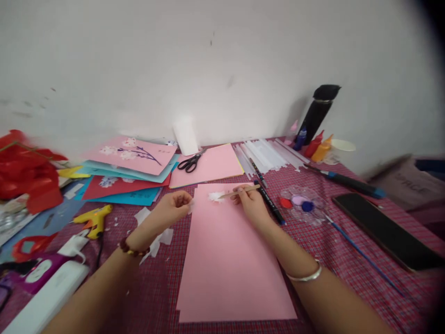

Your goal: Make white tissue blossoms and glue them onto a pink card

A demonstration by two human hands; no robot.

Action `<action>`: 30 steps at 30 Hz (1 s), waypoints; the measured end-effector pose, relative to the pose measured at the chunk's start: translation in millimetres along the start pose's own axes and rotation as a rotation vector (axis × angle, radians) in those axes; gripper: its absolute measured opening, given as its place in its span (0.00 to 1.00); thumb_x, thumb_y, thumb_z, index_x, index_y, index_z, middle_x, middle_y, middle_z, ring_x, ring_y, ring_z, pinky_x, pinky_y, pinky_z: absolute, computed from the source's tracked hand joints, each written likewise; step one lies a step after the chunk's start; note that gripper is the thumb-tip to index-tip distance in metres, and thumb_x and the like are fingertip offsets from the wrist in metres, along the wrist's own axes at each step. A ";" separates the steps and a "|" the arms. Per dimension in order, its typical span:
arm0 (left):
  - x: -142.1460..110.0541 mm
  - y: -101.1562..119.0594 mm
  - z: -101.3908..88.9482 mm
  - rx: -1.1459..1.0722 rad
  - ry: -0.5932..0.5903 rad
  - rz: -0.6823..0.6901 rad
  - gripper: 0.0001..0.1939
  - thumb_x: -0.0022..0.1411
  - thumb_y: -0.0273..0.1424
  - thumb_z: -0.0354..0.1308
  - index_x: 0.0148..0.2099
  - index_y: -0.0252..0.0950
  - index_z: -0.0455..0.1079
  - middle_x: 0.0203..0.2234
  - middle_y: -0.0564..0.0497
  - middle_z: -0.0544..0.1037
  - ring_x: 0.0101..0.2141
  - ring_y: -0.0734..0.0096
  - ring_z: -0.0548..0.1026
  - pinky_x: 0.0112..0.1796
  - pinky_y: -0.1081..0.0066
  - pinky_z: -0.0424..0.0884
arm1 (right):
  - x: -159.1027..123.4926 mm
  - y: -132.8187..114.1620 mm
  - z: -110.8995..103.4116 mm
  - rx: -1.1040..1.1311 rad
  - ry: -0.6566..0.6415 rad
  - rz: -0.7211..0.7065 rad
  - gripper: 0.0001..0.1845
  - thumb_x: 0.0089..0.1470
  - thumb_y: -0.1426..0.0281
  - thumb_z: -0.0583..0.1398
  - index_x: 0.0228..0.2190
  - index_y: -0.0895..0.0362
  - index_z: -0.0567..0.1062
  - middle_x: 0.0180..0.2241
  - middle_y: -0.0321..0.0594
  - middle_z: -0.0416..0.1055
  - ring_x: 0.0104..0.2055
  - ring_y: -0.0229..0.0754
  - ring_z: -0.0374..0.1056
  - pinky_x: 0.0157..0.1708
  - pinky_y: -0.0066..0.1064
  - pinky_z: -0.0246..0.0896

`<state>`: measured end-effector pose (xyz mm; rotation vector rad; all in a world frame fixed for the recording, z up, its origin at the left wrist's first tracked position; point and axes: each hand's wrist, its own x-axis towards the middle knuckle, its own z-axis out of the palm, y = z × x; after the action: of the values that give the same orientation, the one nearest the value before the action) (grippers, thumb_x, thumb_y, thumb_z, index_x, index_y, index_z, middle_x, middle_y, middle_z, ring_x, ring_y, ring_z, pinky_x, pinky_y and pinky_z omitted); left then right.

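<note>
Pink paper sheets (229, 260) lie stacked lengthwise in front of me. Near their far end is a small white, ragged-edged patch (215, 197), its material hard to make out. My right hand (252, 204) is closed around a thin wooden stick (248, 188), whose tip reaches the white patch. Just off the left edge of the paper, my left hand (177, 206) pinches a small whitish scrap that looks like tissue paper. Under and beside that wrist, white paper pieces (163, 237) are scattered on the checked cloth (149, 283).
To the left are a yellow glue gun (95, 220), a white power strip (48, 299) and finished flower cards (132, 157). Scissors (190, 162) rest on more paper behind. On the right lie a black marker (273, 206), a paint palette (302, 215), a blue brush (365, 255) and a phone (385, 232).
</note>
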<state>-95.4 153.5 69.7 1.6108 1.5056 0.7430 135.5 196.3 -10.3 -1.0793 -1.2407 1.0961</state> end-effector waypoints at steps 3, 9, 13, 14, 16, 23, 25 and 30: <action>21.6 -0.6 9.7 0.071 -0.085 0.035 0.05 0.48 0.30 0.52 0.28 0.33 0.67 0.20 0.56 0.65 0.23 0.78 0.61 0.25 0.76 0.55 | -0.2 0.5 0.1 0.009 -0.008 0.010 0.14 0.52 0.60 0.53 0.28 0.58 0.70 0.22 0.38 0.70 0.22 0.37 0.65 0.25 0.30 0.63; 48.2 -3.1 16.9 0.071 -0.299 0.105 0.06 0.51 0.31 0.53 0.30 0.33 0.66 0.22 0.57 0.66 0.23 0.78 0.60 0.26 0.76 0.55 | 0.1 0.6 1.0 0.044 -0.002 0.030 0.13 0.52 0.61 0.54 0.27 0.58 0.70 0.22 0.38 0.70 0.22 0.37 0.65 0.24 0.30 0.63; 57.3 -2.7 23.7 0.090 -0.426 0.118 0.08 0.53 0.33 0.52 0.31 0.33 0.68 0.22 0.56 0.66 0.23 0.77 0.60 0.25 0.76 0.55 | 0.5 0.0 1.6 0.046 -0.019 0.022 0.13 0.53 0.61 0.53 0.27 0.57 0.69 0.22 0.37 0.69 0.21 0.36 0.65 0.24 0.29 0.63; 59.1 -3.4 25.0 0.112 -0.423 0.127 0.09 0.53 0.34 0.52 0.31 0.33 0.69 0.22 0.56 0.67 0.24 0.77 0.61 0.26 0.76 0.56 | 0.5 -0.1 1.6 0.046 -0.021 0.020 0.12 0.53 0.61 0.53 0.27 0.57 0.69 0.22 0.37 0.69 0.21 0.36 0.64 0.24 0.28 0.63; 62.7 -6.1 26.6 0.168 -0.380 0.148 0.11 0.53 0.36 0.53 0.30 0.33 0.70 0.23 0.54 0.69 0.25 0.75 0.63 0.27 0.76 0.57 | 0.3 -0.3 1.6 0.047 -0.018 0.024 0.12 0.54 0.62 0.53 0.28 0.57 0.69 0.22 0.37 0.69 0.21 0.36 0.64 0.24 0.28 0.63; 64.3 -8.5 17.0 0.151 -0.410 0.146 0.09 0.53 0.34 0.53 0.29 0.33 0.69 0.22 0.54 0.69 0.25 0.74 0.64 0.28 0.75 0.59 | -1.6 -4.0 1.4 0.046 -0.004 0.047 0.11 0.54 0.63 0.53 0.29 0.58 0.69 0.23 0.37 0.69 0.22 0.36 0.65 0.25 0.29 0.64; 60.6 -2.3 11.7 0.093 -0.537 0.145 0.08 0.52 0.34 0.54 0.28 0.34 0.69 0.22 0.55 0.69 0.26 0.74 0.65 0.29 0.76 0.60 | -2.1 -5.4 1.7 0.048 0.000 0.050 0.11 0.53 0.62 0.53 0.28 0.57 0.69 0.23 0.37 0.69 0.22 0.36 0.65 0.25 0.29 0.64; 58.8 1.4 18.5 0.031 -0.532 0.193 0.06 0.52 0.31 0.54 0.30 0.34 0.70 0.23 0.54 0.71 0.27 0.75 0.66 0.30 0.76 0.61 | -2.0 -5.2 2.0 0.030 -0.002 0.032 0.12 0.53 0.61 0.53 0.28 0.57 0.69 0.22 0.37 0.70 0.22 0.37 0.65 0.25 0.29 0.64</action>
<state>-71.8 208.8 55.6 1.8146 0.9929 0.3471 133.6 193.5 -5.4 -1.0782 -1.2084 1.1368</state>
